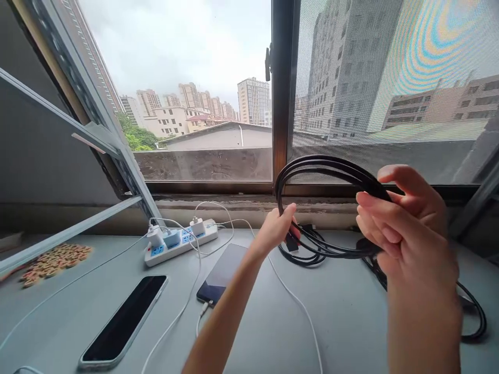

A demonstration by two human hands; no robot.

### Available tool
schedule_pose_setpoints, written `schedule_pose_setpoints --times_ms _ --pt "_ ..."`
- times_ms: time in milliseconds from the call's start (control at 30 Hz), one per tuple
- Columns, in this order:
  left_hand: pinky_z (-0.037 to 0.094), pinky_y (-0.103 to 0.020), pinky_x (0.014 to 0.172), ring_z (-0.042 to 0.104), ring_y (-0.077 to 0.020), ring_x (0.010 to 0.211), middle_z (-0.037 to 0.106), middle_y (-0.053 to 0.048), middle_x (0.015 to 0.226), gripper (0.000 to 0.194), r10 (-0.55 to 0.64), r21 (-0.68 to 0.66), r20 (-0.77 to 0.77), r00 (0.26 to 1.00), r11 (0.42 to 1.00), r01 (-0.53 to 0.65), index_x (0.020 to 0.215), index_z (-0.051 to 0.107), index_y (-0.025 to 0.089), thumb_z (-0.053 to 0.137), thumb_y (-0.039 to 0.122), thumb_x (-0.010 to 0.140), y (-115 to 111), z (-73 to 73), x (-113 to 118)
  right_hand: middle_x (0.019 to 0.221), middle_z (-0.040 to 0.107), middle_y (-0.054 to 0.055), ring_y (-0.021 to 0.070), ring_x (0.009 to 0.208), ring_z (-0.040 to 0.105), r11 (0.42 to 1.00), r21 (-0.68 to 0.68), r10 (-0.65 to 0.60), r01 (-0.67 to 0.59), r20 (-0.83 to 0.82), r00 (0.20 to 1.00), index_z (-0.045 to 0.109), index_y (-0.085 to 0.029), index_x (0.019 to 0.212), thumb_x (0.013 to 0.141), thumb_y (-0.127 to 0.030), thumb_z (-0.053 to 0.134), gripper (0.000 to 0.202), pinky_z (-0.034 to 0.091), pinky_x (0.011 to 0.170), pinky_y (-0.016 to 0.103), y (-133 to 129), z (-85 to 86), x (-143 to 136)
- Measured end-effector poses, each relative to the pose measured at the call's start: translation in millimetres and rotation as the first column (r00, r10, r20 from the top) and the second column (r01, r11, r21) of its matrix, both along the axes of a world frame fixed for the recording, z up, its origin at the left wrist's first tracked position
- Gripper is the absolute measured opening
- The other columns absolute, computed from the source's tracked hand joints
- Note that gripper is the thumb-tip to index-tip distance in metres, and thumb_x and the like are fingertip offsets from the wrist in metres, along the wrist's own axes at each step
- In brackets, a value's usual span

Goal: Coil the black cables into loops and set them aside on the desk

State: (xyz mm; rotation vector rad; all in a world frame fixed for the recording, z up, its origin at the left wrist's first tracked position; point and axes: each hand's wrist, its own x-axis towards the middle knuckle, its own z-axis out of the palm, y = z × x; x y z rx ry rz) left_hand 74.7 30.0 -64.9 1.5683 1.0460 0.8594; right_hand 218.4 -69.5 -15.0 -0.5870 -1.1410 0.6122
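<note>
A black cable (323, 165) is wound in several loose loops and hangs in the air above the table, between my two hands. My left hand (278, 226) is closed around the left side of the loops, with a dark, blocky end piece just below the fingers. On the right, my right hand (405, 223) pinches the loops between thumb and fingers. More black cable (307, 254) lies on the table behind the coil, and another length curves out past my right wrist.
A white power strip (181, 241) with chargers plugged in stands near the window wall. White charging cords (300, 306) cross the grey table (335, 317). One phone (125, 322) lies front left; another phone (220, 275), plugged in, lies under my left forearm. A patterned mat (58, 262) is far left, near a metal frame (113, 140).
</note>
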Motion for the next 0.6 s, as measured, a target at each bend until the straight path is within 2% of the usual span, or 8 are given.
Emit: schedule_pose_setpoints --times_ms 100,200,333,433,500,600 --pt "0.034 -0.021 0.037 0.057 -0.0164 0.041 0.057 -0.004 0.048 0.043 -0.044 -0.033 0.041 0.998 0.998 0.045 0.057 0.047 0.017 0.037 0.042 0.090 -3.3 3.9 -1.8 0.038 0.032 -0.012 0.0027 0.027 0.021 0.998 0.006 -0.066 0.066 0.022 0.998 0.063 -0.026 0.081 0.073 -0.017 0.070 0.014 0.010 0.030 0.022 -1.3 0.5 4.0" --pt "0.036 -0.022 0.036 0.055 -0.0164 0.036 0.051 -0.002 0.043 0.046 -0.056 -0.050 0.070 0.996 0.997 0.060 0.052 0.044 0.017 0.032 0.038 0.091 -7.2 7.9 -2.2 0.037 0.033 -0.011 0.0033 0.026 0.022 0.998 -0.051 -0.036 0.038 0.029 0.999 0.065 -0.027 0.084 0.071 -0.017 0.071 0.017 0.012 0.029 0.022 -2.1 0.9 9.5" --pt "0.035 -0.022 0.035 0.049 -0.0144 0.033 0.048 -0.001 0.043 0.055 -0.087 -0.079 0.147 0.985 0.992 0.099 0.052 0.046 0.017 0.033 0.051 0.092 -12.9 8.6 1.1 0.036 0.031 -0.011 0.0048 0.024 0.022 0.993 -0.115 0.018 -0.014 0.036 0.999 0.066 -0.030 0.092 0.071 -0.021 0.071 0.023 0.012 0.027 0.023 -1.7 0.3 9.4" --pt "0.038 -0.022 0.040 0.049 -0.0135 0.035 0.048 -0.001 0.042 0.056 -0.129 -0.121 0.198 0.972 0.981 0.155 0.052 0.046 0.017 0.034 0.055 0.091 -16.2 5.7 4.2 0.036 0.033 -0.011 0.0066 0.023 0.024 0.995 -0.079 -0.062 0.063 0.025 0.998 0.067 -0.031 0.091 0.067 -0.021 0.074 0.027 0.014 0.025 0.024 1.1 1.5 3.9" --pt "0.041 -0.023 0.045 0.052 -0.0146 0.040 0.051 -0.003 0.044 0.057 -0.212 -0.158 0.137 0.968 0.960 0.233 0.056 0.051 0.017 0.030 0.056 0.092 -17.0 1.5 5.6 0.033 0.032 -0.011 0.0071 0.022 0.023 0.989 -0.075 -0.125 0.125 0.006 0.992 0.068 -0.031 0.089 0.063 -0.019 0.076 0.029 0.013 0.025 0.024 3.6 2.9 3.5" --pt "0.044 -0.025 0.051 0.057 -0.0171 0.050 0.058 -0.007 0.053 0.069 -0.318 -0.179 -0.098 0.943 0.938 0.297 0.067 0.059 0.015 0.021 0.068 0.089 -16.9 -8.1 6.8 0.031 0.027 -0.012 0.0067 0.021 0.020 0.980 -0.069 -0.185 0.189 0.053 0.981 0.069 -0.031 0.090 0.067 -0.019 0.073 0.027 0.013 0.025 0.025 6.9 1.9 14.8"
